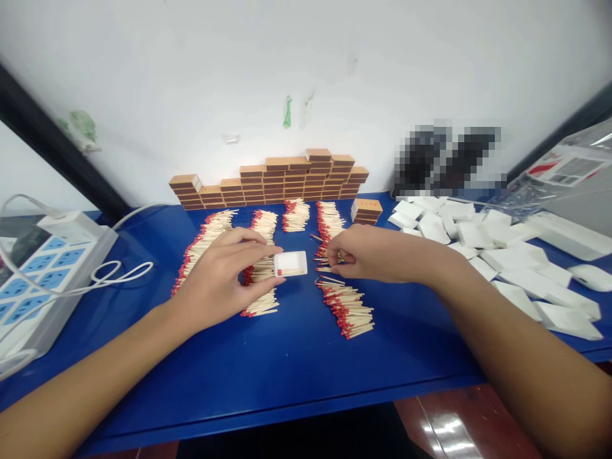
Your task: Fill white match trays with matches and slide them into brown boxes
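Rows of red-tipped wooden matches point(347, 309) cover the blue tabletop point(287, 370) below a white wall point(191, 76); left hand point(224, 277) grips a small white cardboard tray point(291, 263), right hand point(373, 254) pinches matches.

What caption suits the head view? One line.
Left hand holds a white matchbox tray; right hand pinches red-tipped matches on blue table.

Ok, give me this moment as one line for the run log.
left hand: holds white tray | right hand: pinching loose matches | table: match rows, stacked matchboxes at back, spare trays right
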The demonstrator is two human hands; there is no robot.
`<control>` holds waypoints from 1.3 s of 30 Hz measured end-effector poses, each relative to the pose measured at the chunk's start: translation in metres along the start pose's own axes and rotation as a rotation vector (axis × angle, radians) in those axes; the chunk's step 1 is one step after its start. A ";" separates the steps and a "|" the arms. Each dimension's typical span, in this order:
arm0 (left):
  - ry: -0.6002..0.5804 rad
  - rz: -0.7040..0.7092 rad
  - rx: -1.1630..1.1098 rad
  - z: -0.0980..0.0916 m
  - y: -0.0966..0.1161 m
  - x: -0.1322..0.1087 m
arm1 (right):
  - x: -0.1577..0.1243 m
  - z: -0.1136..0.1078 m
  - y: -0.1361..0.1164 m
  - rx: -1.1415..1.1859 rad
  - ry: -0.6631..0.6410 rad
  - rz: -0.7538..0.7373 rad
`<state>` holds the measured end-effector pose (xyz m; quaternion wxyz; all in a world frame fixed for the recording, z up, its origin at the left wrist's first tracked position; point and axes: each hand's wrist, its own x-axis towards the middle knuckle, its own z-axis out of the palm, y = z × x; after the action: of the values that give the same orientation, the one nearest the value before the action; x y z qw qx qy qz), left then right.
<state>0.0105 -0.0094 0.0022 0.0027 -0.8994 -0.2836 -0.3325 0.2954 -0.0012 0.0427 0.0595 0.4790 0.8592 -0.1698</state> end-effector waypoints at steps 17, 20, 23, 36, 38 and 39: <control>0.009 0.011 0.015 0.003 -0.001 -0.001 | -0.006 -0.002 -0.003 0.063 0.126 -0.037; 0.005 -0.008 0.012 0.005 0.000 -0.001 | -0.007 -0.001 -0.008 0.048 0.169 -0.045; 0.013 -0.019 0.012 0.005 0.001 -0.002 | -0.005 0.001 -0.011 0.010 0.212 -0.055; -0.012 -0.017 0.035 0.008 0.002 -0.002 | -0.006 0.008 -0.022 -0.060 0.328 -0.112; -0.021 -0.012 0.031 0.009 0.004 -0.001 | -0.004 0.012 -0.031 -0.088 0.317 -0.125; -0.027 -0.010 0.028 0.009 0.005 -0.001 | -0.003 0.013 -0.035 -0.110 0.310 -0.124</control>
<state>0.0174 -0.0122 -0.0044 0.0099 -0.9023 -0.2929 -0.3162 0.2667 -0.0250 0.0391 -0.0584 0.4417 0.8938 -0.0501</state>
